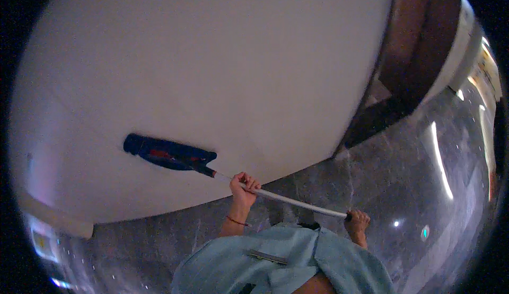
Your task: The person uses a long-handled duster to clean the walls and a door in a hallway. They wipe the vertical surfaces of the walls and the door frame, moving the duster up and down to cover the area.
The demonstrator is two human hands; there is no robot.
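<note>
A flat mop with a dark blue cloth head (171,151) lies against a large pale wall (222,63), ahead and to the left of me. From its dark socket a light-coloured pole (302,203) slants down to the right. My left hand (245,186) is wrapped around the pole a short way below the head. At the pole's far end, my right hand (357,218) grips the black end piece. Red patches, too blurred to make out, show on the mop head.
A polished grey stone floor (318,186) with bright light reflections meets the wall's lower edge. On the right, the wall ends at a corner beside a recess with dark brown panels (405,35). A paler wall section (463,63) stands beyond it.
</note>
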